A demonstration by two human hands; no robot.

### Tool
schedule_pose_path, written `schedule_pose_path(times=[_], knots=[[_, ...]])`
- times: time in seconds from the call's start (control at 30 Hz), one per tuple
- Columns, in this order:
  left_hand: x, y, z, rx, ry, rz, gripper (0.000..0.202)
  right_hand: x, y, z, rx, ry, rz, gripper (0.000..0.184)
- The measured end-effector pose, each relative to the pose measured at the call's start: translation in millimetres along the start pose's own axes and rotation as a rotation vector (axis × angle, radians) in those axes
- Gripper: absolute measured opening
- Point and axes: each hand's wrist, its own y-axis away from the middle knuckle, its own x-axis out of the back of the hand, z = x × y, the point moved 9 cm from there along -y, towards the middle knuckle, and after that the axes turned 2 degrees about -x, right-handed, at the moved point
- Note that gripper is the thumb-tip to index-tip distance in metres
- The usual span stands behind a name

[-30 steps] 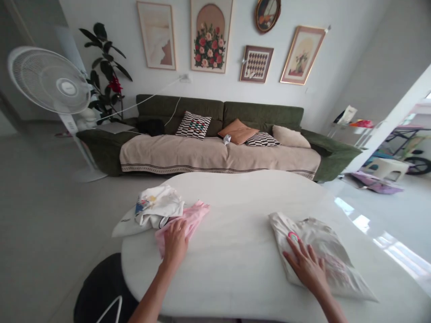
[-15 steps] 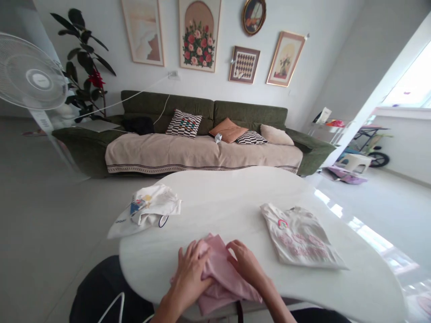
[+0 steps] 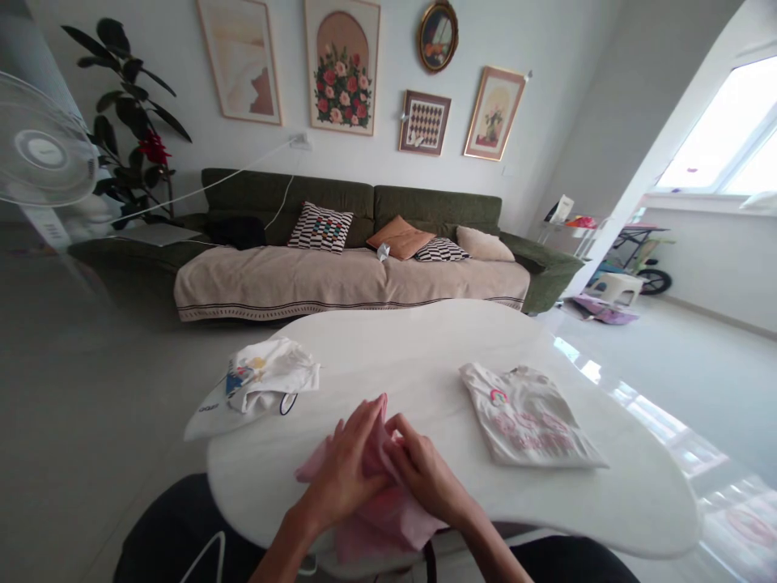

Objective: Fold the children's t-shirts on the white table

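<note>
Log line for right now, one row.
left hand grips pink cloth | right hand grips pink cloth | cloth bunched at near table edge | crumpled tee left | folded tee right

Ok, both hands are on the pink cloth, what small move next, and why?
Probably spread the bunched pink cloth garment flat on the white oval table: left hand and right hand grip it crumpled, partly hanging over the near edge.

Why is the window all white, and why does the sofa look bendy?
Head view: daylight blows out the window and glares off the floor and the table; the wide lens bows the sofa; the fan at the left edge is smeared; the left hand and right hand on the pink cloth look sharp.
</note>
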Motion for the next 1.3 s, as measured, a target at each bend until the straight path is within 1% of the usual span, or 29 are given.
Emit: schedule_pose_path(times=[0.03, 0.1, 0.17, 0.2, 0.23, 0.27, 0.33, 0.37, 0.43, 0.47, 0.5, 0.53, 0.57, 0.6, 0.63, 0.67, 0.7, 0.73, 0.77, 0.8, 0.83, 0.9, 0.97, 1.0, 1.03, 1.07, 1.1, 1.17, 1.3], knots=[[5.4, -4.9, 17.3, -0.048, 0.081, -0.027, 0.072, 4.1, 0.0, -16.2, 0.022, -0.046, -0.021, 0.013], [16.6, -11.3, 45.0, -0.102, 0.210, -0.093, 0.044, 15.2, 2.5, -34.5, 0.015, -0.125, -0.036, 0.016], [32.4, -12.3, 62.7, -0.133, 0.282, -0.103, 0.018, 25.8, 8.1, -36.1, -0.017, -0.110, -0.041, 0.031], [42.6, -11.6, 67.8, -0.150, 0.303, -0.076, 0.013, 29.7, 11.4, -32.5, -0.031, -0.046, -0.060, 0.034], [53.9, -10.8, 70.7, -0.169, 0.317, -0.033, 0.012, 32.8, 14.3, -27.0, -0.042, 0.039, -0.096, 0.032], [65.8, -10.8, 71.3, -0.187, 0.321, 0.022, 0.012, 36.6, 16.0, -20.2, -0.053, 0.119, -0.139, 0.024], [91.4, -16.4, 65.0, -0.201, 0.298, 0.168, 0.011, 49.7, 12.4, -7.3, -0.074, 0.214, -0.235, 0.009], [105.3, -22.7, 58.5, -0.190, 0.276, 0.262, 0.012, 59.8, 6.1, -4.0, -0.078, 0.234, -0.281, 0.009], [134.1, -40.5, 43.1, -0.129, 0.225, 0.474, 0.015, 93.7, -17.6, -8.5, -0.062, 0.293, -0.262, 0.011], [148.0, -49.9, 37.9, -0.099, 0.200, 0.580, 0.016, 118.7, -33.0, -18.3, -0.031, 0.388, -0.158, 0.013], [161.6, -58.0, 37.3, -0.094, 0.170, 0.685, 0.017, 153.7, -46.4, -35.2, 0.006, 0.498, 0.081, 0.015], [174.8, -63.3, 41.9, -0.117, 0.146, 0.792, 0.017, 186.1, -51.9, -56.5, 0.044, 0.592, 0.334, 0.016], [186.9, -65.1, 50.2, -0.157, 0.123, 0.894, 0.017, 212.3, -48.2, -80.8, 0.100, 0.666, 0.584, 0.019], [197.6, -62.3, 60.8, -0.209, 0.106, 0.996, 0.017, 229.1, -38.1, -103.1, 0.165, 0.708, 0.787, 0.022], [205.7, -56.0, 71.7, -0.264, 0.095, 1.082, 0.016, 236.9, -24.8, -120.9, 0.236, 0.728, 0.926, 0.024], [210.5, -47.8, 81.0, -0.313, 0.089, 1.139, 0.016, 238.0, -10.3, -132.2, 0.305, 0.733, 1.007, 0.024], [211.4, -39.5, 87.1, -0.350, 0.087, 1.155, 0.016, 234.7, 4.1, -135.9, 0.357, 0.732, 1.043, 0.023], [208.1, -32.1, 89.4, -0.374, 0.091, 1.128, 0.017, 228.6, 17.8, -131.2, 0.381, 0.731, 1.048, 0.021], [200.1, -26.0, 87.5, -0.384, 0.092, 1.063, 0.018, 220.2, 29.6, -118.2, 0.376, 0.733, 1.027, 0.019], [187.1, -21.0, 81.1, -0.375, 0.084, 0.969, 0.018, 209.9, 39.2, -97.6, 0.343, 0.734, 0.983, 0.017], [169.0, -17.1, 70.4, -0.344, 0.066, 0.853, 0.016, 196.9, 46.1, -70.7, 0.294, 0.737, 0.907, 0.016], [119.8, -9.6, 38.2, -0.214, -0.038, 0.585, 0.013, 161.1, 55.0, -6.5, 0.190, 0.744, 0.672, 0.018], [56.5, -0.4, -3.3, -0.031, -0.165, 0.224, 0.017, 117.8, 63.3, 66.6, 0.018, 0.710, 0.350, 0.023], [25.8, 7.8, -24.9, 0.073, -0.214, 0.043, 0.016, 99.7, 71.3, 98.2, -0.068, 0.684, 0.235, 0.024], [0.5, 17.7, -43.2, 0.162, -0.244, -0.104, 0.013, 82.3, 79.8, 124.2, -0.135, 0.647, 0.119, 0.025], [-17.8, 26.8, -56.9, 0.229, -0.259, -0.205, 0.008, 67.9, 88.2, 143.8, -0.190, 0.606, 0.023, 0.025], [-29.7, 33.5, -66.1, 0.275, -0.265, -0.263, 0.003, 57.4, 95.3, 157.1, -0.232, 0.566, -0.048, 0.024], [-37.1, 37.2, -74.3, 0.323, -0.292, -0.269, 0.008, 47.2, 103.1, 168.7, -0.296, 0.512, -0.121, 0.022], [-37.2, 23.7, -75.8, 0.344, -0.464, -0.191, 0.021, 49.1, 95.5, 163.3, -0.371, 0.550, -0.074, 0.025]])
